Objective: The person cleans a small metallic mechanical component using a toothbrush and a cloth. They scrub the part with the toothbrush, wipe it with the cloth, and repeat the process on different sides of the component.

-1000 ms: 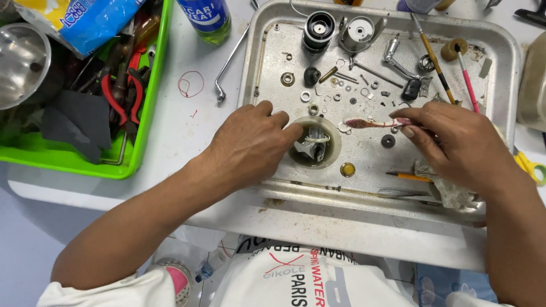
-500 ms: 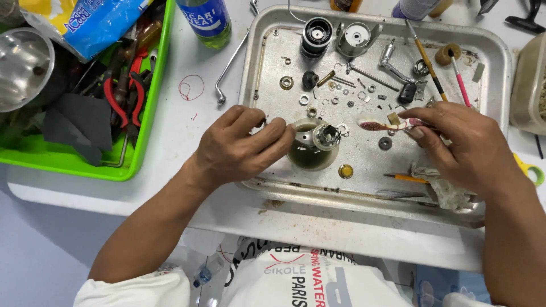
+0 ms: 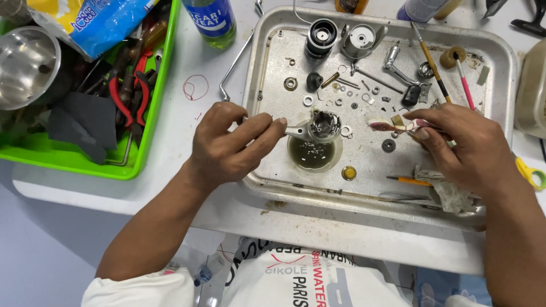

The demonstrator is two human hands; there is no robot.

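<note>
My left hand (image 3: 230, 149) pinches the stem of a grey metal reel body (image 3: 319, 127) and holds it just above a small round dish of murky liquid (image 3: 311, 153) on the metal tray (image 3: 267, 170). My right hand (image 3: 460, 149) grips a small brush with a reddish handle (image 3: 387, 125); its head points left toward the reel body, a short gap away. Washers, screws and other small reel parts (image 3: 341, 96) lie scattered on the tray behind the dish.
A green bin (image 3: 136, 165) at the left holds red-handled pliers (image 3: 128, 102), a metal bowl (image 3: 25, 68) and a blue packet. A bottle (image 3: 211, 20) and a bent wire rod (image 3: 236, 62) lie beside the tray. More brushes (image 3: 438, 68), a rag (image 3: 443, 187) and yellow scissors (image 3: 532, 173) sit at the right.
My left hand has lifted the reel body out of the dish and slid left, now holding it by its stem. My right hand with the brush stayed nearly in place.
</note>
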